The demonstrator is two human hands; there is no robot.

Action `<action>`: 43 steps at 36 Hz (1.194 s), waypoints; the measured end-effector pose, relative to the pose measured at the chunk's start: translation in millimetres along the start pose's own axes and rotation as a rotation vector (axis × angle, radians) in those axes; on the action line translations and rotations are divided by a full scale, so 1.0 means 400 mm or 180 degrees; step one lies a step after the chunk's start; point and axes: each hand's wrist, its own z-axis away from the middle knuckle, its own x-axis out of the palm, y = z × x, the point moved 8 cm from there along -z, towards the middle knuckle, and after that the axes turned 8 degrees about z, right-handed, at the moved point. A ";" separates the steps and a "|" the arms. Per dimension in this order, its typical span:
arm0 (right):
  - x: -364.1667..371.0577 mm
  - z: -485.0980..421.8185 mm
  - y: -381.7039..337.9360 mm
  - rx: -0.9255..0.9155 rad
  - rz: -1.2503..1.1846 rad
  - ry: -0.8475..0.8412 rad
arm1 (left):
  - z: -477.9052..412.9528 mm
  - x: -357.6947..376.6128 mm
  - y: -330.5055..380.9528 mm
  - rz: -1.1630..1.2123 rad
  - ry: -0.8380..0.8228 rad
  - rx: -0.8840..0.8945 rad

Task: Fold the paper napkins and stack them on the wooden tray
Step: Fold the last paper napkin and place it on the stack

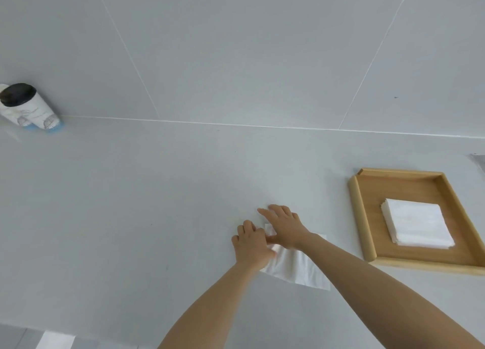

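A thin white paper napkin (295, 266) lies flat on the pale grey countertop (157, 204), just right of frame centre at about 5 o'clock. The left hand (252, 243) rests on the napkin's left edge with fingers curled; whether it pinches the paper cannot be determined. The right hand (283, 225) lies across the napkin's far edge, fingers spread and pressing flat, overlapping the left hand. At 3 o'clock from the napkin, well apart, sits a rectangular light wooden tray (360, 217) containing a squared stack of folded white napkins (417, 224). At 10 o'clock, against the wall, stand printed white paper cups with a black lid (29, 107).
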 end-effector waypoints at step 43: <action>-0.254 -0.003 0.147 0.0508 -0.1166 0.0847 | -0.145 -0.268 0.116 0.1238 0.0221 0.0758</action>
